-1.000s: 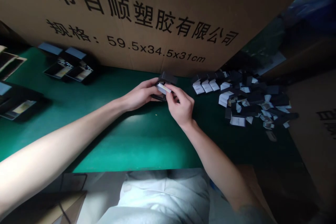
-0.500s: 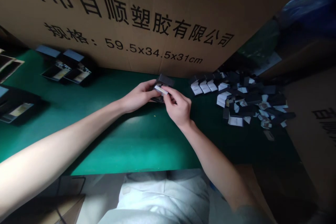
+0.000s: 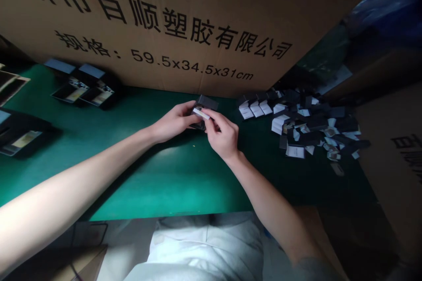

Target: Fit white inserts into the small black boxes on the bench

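My left hand [image 3: 174, 121] grips a small black box [image 3: 206, 104] just above the green table [image 3: 158, 175], close to the big cardboard carton. My right hand [image 3: 223, 134] pinches a small white insert [image 3: 201, 113] at the box's open front, thumb and forefinger on it. Both hands meet at the box, and its lower part is hidden behind my fingers.
A large printed cardboard carton [image 3: 184, 26] walls off the back. A heap of black and white folded pieces [image 3: 303, 125] lies to the right. Open black boxes [image 3: 82, 88] sit at the far left, another black box [image 3: 20, 134] at the left edge. More cardboard [image 3: 395, 158] stands on the right.
The white insert has gone lower and deeper into the black box under my right fingers. Both hands stay in almost the same place.
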Tool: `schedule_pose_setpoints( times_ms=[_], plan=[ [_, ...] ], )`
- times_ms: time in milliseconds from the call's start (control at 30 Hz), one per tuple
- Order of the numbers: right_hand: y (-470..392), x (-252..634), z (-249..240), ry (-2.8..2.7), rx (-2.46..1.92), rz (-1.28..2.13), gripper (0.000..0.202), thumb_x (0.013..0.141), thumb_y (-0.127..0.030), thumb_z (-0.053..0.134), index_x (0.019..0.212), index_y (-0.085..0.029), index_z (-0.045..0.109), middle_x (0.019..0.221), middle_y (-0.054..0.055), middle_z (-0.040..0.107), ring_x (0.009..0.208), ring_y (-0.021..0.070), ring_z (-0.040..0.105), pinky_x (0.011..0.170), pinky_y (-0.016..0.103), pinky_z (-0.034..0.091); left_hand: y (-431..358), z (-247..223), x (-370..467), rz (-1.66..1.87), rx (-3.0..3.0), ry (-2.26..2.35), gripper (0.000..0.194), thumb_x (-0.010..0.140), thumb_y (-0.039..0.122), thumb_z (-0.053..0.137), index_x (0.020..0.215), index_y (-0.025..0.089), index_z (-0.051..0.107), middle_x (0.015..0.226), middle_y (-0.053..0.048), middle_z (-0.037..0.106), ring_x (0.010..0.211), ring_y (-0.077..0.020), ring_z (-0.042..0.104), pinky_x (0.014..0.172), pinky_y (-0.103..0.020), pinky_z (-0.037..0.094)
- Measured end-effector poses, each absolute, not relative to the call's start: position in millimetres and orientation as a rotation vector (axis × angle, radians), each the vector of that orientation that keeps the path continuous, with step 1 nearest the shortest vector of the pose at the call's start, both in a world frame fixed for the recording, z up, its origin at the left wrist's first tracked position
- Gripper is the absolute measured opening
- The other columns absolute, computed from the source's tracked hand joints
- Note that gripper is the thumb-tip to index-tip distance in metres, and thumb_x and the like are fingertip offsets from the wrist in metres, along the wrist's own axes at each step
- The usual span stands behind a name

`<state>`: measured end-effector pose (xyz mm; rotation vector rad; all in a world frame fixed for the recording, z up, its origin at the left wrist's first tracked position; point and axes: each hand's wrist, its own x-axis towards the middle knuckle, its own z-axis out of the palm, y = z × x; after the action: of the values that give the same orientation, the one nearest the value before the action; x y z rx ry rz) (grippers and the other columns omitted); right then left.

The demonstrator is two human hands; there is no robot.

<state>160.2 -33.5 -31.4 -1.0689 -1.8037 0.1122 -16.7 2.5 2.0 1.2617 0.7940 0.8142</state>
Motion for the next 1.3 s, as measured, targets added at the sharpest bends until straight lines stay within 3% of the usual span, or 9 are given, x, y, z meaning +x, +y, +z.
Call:
schedule_pose_setpoints(
  times_ms=[233,733,1033,1300],
  plan=[
    [-33.5,160.6,-33.8,-1.818,-1.107,0.168,0.031,0.11,-0.023,0.049,0.125,-0.024,0.076,0.119,0.006,0.083,0.093,0.0151,0.082,0.089,0.024,0.068,2.3,2.8,-15.9,0.832,1.281,0.832,0.028,0.084,0.031,0.081,0.106,0.017,0.073,0.1,-0.005,0.079,0.094,-0.0225,0.076,0.088,-0.033,0.064],
    [-34.7,160.0,-31.8,-1.874,-1.112,0.077,0.029,0.11,-0.023,0.051,0.124,-0.024,0.077,0.115,0.005,0.084,0.086,0.0132,0.08,0.083,0.021,0.066,1.1,1.7,-16.3,0.835,1.263,0.928,0.029,0.081,0.028,0.081,0.107,0.018,0.074,0.103,-0.004,0.079,0.095,-0.0236,0.077,0.084,-0.033,0.066],
    [-32.2,159.3,-32.4,-1.839,-1.096,0.094,0.029,0.108,-0.023,0.05,0.121,-0.022,0.076,0.114,0.007,0.083,0.088,0.0143,0.08,0.084,0.023,0.066,4.3,0.0,-17.4,0.772,1.247,0.875,0.027,0.088,0.04,0.078,0.103,0.02,0.069,0.099,-0.003,0.078,0.099,-0.0226,0.077,0.088,-0.03,0.064],
    [-32.8,158.8,-34.3,-1.83,-1.103,0.065,0.029,0.108,-0.023,0.051,0.121,-0.022,0.077,0.116,0.007,0.083,0.086,0.0139,0.08,0.083,0.022,0.066,3.2,1.4,-16.9,0.788,1.283,0.926,0.025,0.084,0.034,0.079,0.102,0.019,0.071,0.096,-0.002,0.077,0.096,-0.0223,0.076,0.083,-0.029,0.064]
  ],
)
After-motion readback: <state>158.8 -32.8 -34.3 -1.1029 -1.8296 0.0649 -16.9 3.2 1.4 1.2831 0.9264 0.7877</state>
